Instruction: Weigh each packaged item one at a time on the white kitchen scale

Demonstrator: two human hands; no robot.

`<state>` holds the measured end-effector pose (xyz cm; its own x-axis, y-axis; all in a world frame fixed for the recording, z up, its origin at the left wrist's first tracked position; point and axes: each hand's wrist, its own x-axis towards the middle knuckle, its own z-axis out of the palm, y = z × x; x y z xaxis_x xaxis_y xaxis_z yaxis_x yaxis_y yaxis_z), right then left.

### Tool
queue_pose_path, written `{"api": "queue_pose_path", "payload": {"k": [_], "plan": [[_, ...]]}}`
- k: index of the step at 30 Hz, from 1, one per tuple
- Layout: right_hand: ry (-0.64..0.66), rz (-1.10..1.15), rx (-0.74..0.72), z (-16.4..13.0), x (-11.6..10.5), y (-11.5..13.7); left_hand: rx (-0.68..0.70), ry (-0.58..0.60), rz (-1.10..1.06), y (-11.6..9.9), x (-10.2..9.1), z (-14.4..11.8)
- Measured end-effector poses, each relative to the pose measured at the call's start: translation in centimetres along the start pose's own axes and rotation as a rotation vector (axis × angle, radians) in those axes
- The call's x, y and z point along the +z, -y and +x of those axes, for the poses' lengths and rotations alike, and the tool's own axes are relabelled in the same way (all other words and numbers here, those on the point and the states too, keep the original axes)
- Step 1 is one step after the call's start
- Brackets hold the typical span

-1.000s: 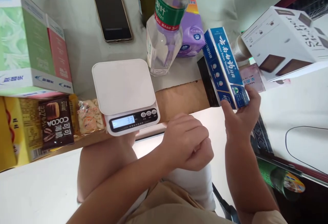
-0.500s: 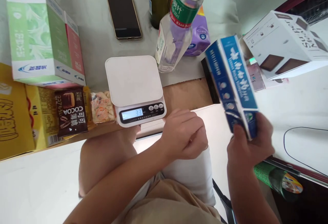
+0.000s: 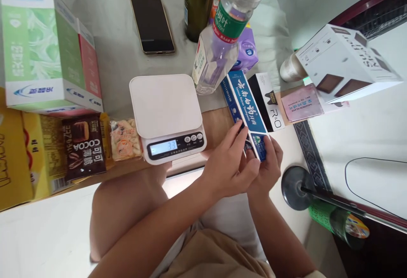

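A blue and white toothpaste box [image 3: 249, 104] lies flat between my hands, its near end toward me. My right hand [image 3: 267, 168] grips that near end from the right. My left hand [image 3: 233, 163] closes on its left side, fingertips against the edge and thumb below the near end. Left of my hands is a white kitchen scale [image 3: 167, 106] with a bare plate and a lit display. The clear plastic bottle [image 3: 216, 53] stands just beyond the toothpaste box. Touching or very near the box's right side is a black and white box [image 3: 267, 102].
A phone [image 3: 152, 24], a dark green bottle [image 3: 199, 6] and a purple pack [image 3: 246, 49] are farther back. Green carton [image 3: 41, 49], cocoa snack [image 3: 85, 146] and a bagged snack [image 3: 125, 140] line the left. On the right are a white box [image 3: 345, 66] and a pink box [image 3: 302, 102].
My right hand has brought the toothpaste box left and down beside the black and white box. My left hand has opened from a curled fist and taken hold of the box too.
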<state>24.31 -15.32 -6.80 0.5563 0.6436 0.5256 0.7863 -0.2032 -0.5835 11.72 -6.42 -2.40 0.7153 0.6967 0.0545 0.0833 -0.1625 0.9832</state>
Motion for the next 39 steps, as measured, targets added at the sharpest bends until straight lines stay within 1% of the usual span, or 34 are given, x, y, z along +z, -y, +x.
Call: {"api": "queue_pose_path", "payload": {"k": [3, 5, 6, 8, 10, 11, 12, 14, 17, 19, 21, 23, 26, 29, 31, 33, 35, 36, 38, 39], "plan": [[0.025, -0.002, -0.044, -0.3, 0.6, -0.2, -0.053, 0.005, -0.017, 0.0, 0.2, 0.5], [0.063, 0.007, -0.082, 0.0, 0.4, -0.7, -0.068, -0.016, -0.017, 0.3, 0.4, 0.6], [0.062, 0.016, -0.104, 0.4, 0.1, -1.2, -0.062, -0.036, -0.012, 0.4, 0.5, 0.6], [0.005, 0.036, -0.145, 1.9, -0.7, -2.6, -0.011, -0.091, 0.01, 0.9, 0.8, 0.5], [-0.073, 0.037, -0.149, 4.1, -1.2, -4.4, 0.068, -0.165, 0.04, 1.3, 1.0, 0.4], [-0.066, 0.026, -0.133, 5.3, -1.2, -5.3, 0.115, -0.209, 0.055, 1.4, 1.1, 0.4], [-0.029, 0.008, -0.11, 6.4, -1.1, -6.0, 0.161, -0.253, 0.069, 1.5, 1.2, 0.5], [0.084, -0.033, -0.046, 8.4, -0.5, -7.1, 0.244, -0.33, 0.098, 1.6, 1.3, 0.6], [0.198, -0.073, 0.056, 10.0, 0.6, -7.2, 0.324, -0.402, 0.136, 1.3, 1.1, 1.0], [0.226, -0.081, 0.123, 10.2, 1.1, -6.6, 0.351, -0.429, 0.158, 1.1, 0.9, 1.1], [0.209, -0.066, 0.172, 10.1, 1.1, -6.0, 0.361, -0.439, 0.175, 1.0, 0.7, 1.1], [0.152, -0.021, 0.197, 9.9, 0.7, -5.4, 0.366, -0.437, 0.175, 0.9, 0.6, 1.0], [0.039, 0.082, 0.24, 9.6, -0.5, -4.5, 0.375, -0.435, 0.136, 0.8, 0.5, 0.9], [-0.074, 0.131, 0.235, 8.9, -2.2, -2.5, 0.374, -0.449, 0.086, 0.3, 0.2, 0.7], [-0.137, 0.125, 0.152, 7.7, -3.3, -0.4, 0.387, -0.463, 0.061, -0.4, -0.2, 0.4], [-0.158, 0.131, 0.009, 6.0, -3.8, 2.1, 0.414, -0.48, 0.054, -1.3, -0.8, -0.1], [-0.098, 0.177, -0.154, 3.8, -3.5, 4.6, 0.439, -0.52, 0.064, -2.1, -1.7, -0.9], [-0.053, 0.204, -0.223, 2.8, -3.1, 5.8, 0.433, -0.559, 0.07, -2.3, -2.2, -1.3], [0.023, 0.228, -0.297, 1.3, -1.8, 7.9, 0.387, -0.649, 0.091, -2.5, -3.3, -2.3], [0.051, 0.227, -0.304, 0.8, -0.9, 8.9, 0.347, -0.686, 0.106, -2.4, -4.0, -2.8]]}}
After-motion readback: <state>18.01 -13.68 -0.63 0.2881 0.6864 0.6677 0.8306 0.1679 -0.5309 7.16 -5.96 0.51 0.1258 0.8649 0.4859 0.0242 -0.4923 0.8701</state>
